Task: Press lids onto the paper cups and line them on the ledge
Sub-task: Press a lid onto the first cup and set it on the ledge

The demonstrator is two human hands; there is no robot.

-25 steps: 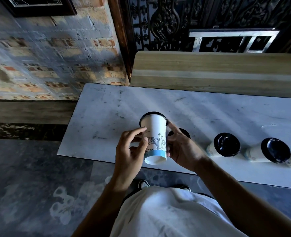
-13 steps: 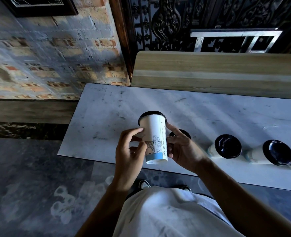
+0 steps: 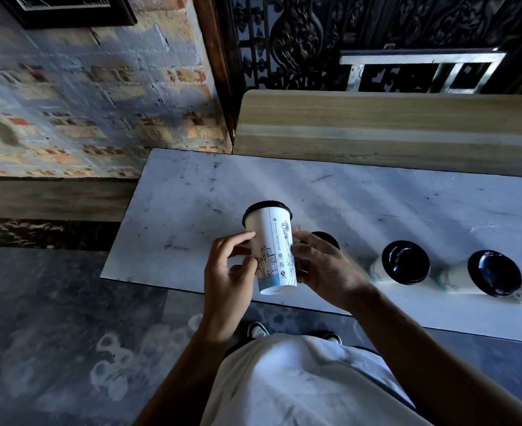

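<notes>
A white paper cup [image 3: 273, 250] with a line drawing, a blue band and a black lid [image 3: 266, 206] is held above the near edge of the white marble ledge [image 3: 192, 210]. My left hand [image 3: 227, 278] grips its left side and my right hand [image 3: 321, 269] its right side. Behind my right hand, the black lid of another cup [image 3: 325, 238] shows on the ledge. Two more lidded cups [image 3: 405, 262] [image 3: 493, 276] stand in a row to the right.
A wooden bench back [image 3: 376, 124] runs along the far side of the ledge. A brick wall [image 3: 84, 96] stands to the left, dark ornate metalwork [image 3: 299, 35] behind. The floor [image 3: 54, 333] lies below, with my shoes showing under my white shirt.
The cup has turned in my hands: its seam and printed symbols now face me. My left fingers have shifted on its side. The cups on the ledge have not moved.
</notes>
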